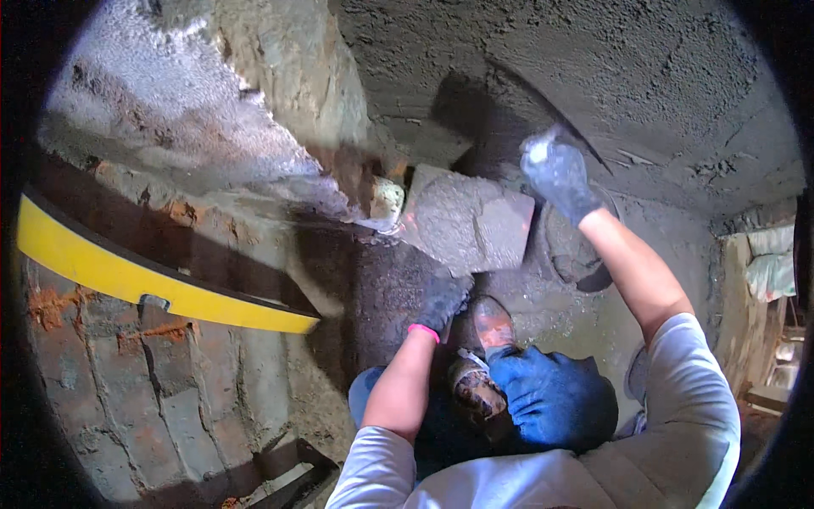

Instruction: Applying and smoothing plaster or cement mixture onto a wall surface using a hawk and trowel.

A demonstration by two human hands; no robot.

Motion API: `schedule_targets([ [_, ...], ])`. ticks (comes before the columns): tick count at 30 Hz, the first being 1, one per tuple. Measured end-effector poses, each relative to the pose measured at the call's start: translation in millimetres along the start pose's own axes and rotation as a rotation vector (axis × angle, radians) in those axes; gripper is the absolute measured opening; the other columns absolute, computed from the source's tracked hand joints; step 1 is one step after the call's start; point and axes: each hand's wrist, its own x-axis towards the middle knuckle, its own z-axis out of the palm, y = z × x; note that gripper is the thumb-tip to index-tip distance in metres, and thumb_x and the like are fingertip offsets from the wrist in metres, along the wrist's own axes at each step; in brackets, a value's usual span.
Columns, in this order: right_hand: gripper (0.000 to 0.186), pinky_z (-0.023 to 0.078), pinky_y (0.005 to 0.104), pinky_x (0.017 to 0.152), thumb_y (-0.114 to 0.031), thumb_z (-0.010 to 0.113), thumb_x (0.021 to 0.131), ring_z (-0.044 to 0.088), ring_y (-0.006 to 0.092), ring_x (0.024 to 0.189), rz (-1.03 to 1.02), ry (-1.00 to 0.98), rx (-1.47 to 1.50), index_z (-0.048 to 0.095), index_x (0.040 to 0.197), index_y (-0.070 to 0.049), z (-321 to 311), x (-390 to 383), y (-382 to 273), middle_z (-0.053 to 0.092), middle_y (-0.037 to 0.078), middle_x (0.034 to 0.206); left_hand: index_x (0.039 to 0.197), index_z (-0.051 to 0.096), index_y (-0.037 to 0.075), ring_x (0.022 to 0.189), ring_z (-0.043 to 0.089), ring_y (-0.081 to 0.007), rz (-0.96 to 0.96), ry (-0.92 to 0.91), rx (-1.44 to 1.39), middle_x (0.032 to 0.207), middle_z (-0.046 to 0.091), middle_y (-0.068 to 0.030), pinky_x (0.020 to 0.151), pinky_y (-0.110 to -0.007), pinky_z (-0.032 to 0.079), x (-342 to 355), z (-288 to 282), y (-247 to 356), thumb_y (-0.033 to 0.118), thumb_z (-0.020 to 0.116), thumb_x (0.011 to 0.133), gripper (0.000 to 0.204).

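Observation:
My left hand (446, 302), in a dark glove with a pink band at the wrist, is closed at the near edge of a square hawk (514, 222). A mound of wet grey mortar (462, 212) covers most of the hawk's top. Out to the right, my right hand (558, 174), also gloved, is closed round the handle of a plastering trowel, the handle mostly hidden by the glove. The trowel's long dark blade (555, 114) lies close against the rough, mortared wall (653, 76); whether it touches cannot be told.
A bucket (599, 278) holding grey mortar stands beneath my right forearm. At the left, a yellow straight-edged bar (161, 276) crosses in front of brickwork (144, 382). A rough pale masonry edge (297, 76) juts out at upper left. My boot (492, 322) is near the hawk.

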Motion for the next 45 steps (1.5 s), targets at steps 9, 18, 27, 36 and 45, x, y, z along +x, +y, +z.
schedule_targets([
  [9, 0.033, 0.045, 0.0432, 0.05, -0.02, 0.055, 0.076, 0.06, 0.0302, 0.057, -0.273, -0.174, 0.455, 0.057, 0.097, 0.005, -32.4, -86.0, -9.1, 0.059, 0.015, 0.063, 0.076, 0.059, 0.008, 0.052, 0.054, -0.0166, -0.01, 0.128, -0.356, 0.065, 0.058, -0.0061, 0.042, -0.03, 0.043, 6.9, -5.0, 51.3, 0.021, 0.064, 0.082, 0.016],
  [18, 0.03, 0.05, 0.0427, 0.067, -0.02, 0.054, 0.08, 0.063, 0.0307, 0.076, -0.279, -0.086, 0.174, 0.06, 0.098, 0.003, -60.9, -65.0, 0.1, 0.063, 0.018, 0.085, 0.091, 0.064, 0.012, 0.067, 0.061, -0.0266, 0.626, 0.202, 0.843, 0.079, 0.064, -0.0104, 0.059, -0.037, 0.049, -1.8, 11.1, 4.8, 0.028, 0.058, 0.083, 0.019],
  [27, 0.033, 0.051, 0.0434, 0.062, -0.016, 0.049, 0.081, 0.064, 0.0309, 0.069, 0.109, -0.315, 0.32, 0.059, 0.105, 0.003, 50.1, 25.9, -23.2, 0.064, 0.019, 0.075, 0.074, 0.06, 0.009, 0.045, 0.053, -0.0141, -0.318, -0.393, -0.388, 0.055, 0.054, -0.0009, 0.041, -0.028, 0.042, -5.9, 34.0, -1.0, 0.018, 0.054, 0.09, 0.02],
  [36, 0.006, 0.053, 0.0339, 0.057, -0.011, 0.06, 0.078, 0.06, 0.02, 0.064, -0.363, 0.187, 0.042, 0.064, 0.08, -0.009, -18.1, 39.1, 50.5, 0.059, 0.007, 0.065, 0.068, 0.059, 0.007, 0.041, 0.051, -0.0161, -0.517, -0.245, -0.499, 0.055, 0.054, -0.0037, 0.038, -0.03, 0.041, 10.2, 29.6, 3.0, 0.021, 0.058, 0.087, 0.023],
  [45, 0.028, 0.052, 0.0472, 0.062, -0.015, 0.049, 0.081, 0.064, 0.0349, 0.071, -0.029, 0.194, 0.038, 0.06, 0.098, 0.004, 69.5, -7.9, -12.2, 0.066, 0.018, 0.082, 0.069, 0.06, 0.009, 0.04, 0.049, -0.014, -0.57, -0.306, -0.677, 0.053, 0.055, -0.0028, 0.036, -0.028, 0.036, 5.3, 28.9, -18.3, 0.021, 0.061, 0.084, 0.019],
])
